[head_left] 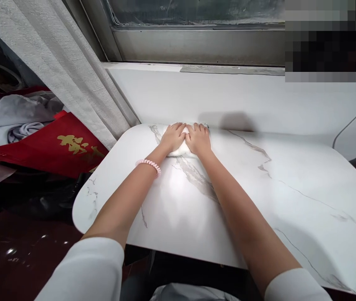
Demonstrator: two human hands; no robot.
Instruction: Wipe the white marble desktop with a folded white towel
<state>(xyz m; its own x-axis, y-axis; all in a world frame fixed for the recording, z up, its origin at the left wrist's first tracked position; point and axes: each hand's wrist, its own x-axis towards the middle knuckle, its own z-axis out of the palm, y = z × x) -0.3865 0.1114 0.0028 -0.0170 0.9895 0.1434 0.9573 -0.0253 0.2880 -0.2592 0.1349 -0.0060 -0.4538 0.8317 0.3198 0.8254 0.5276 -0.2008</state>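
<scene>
A white cloth point(183, 150), bunched or folded, lies near the back edge of the white marble-patterned table point(178, 200). Both arms reach forward to it. My left hand point(174, 137) presses on its left part, fingers bent over the far side. On the right part rests my right hand point(198, 139), its fingers likewise curled over the cloth. The thumbs nearly meet in the middle. Much of the cloth is hidden under the hands. A pink coiled band point(149, 164) circles my left wrist.
Behind the table rises a white wall point(171, 96) below a window frame point(196, 46). A pale curtain point(71, 54) hangs at the left. Beyond it stands a red bag point(49, 146) with grey clothes point(17, 117). A cable point(350, 123) runs at the right.
</scene>
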